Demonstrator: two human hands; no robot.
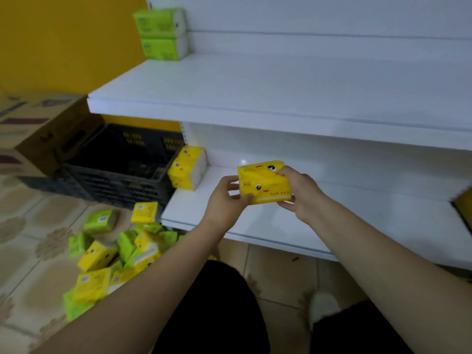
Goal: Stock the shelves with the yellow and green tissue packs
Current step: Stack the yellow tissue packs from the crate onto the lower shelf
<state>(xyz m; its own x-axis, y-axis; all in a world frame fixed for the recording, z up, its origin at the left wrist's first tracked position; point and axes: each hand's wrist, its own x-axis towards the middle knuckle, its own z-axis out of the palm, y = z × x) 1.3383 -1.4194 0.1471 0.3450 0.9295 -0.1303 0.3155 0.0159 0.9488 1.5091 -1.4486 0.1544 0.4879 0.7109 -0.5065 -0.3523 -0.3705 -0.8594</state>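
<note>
Both the left hand [227, 198] and the right hand [298, 192] grip the ends of a soft, light yellow plastic-wrapped tissue pack [263, 182] above the low white shelf [357, 226], so it looks squishy and easy to carry.

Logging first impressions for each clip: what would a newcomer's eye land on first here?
Both hands, left hand and right hand, grip bright yellow cartoon-face tissue packs above the white lower shelf. A messy heap of yellow and green packs litters the tiled floor at left; two stacked green packs sit on the upper shelf's far left.
</note>
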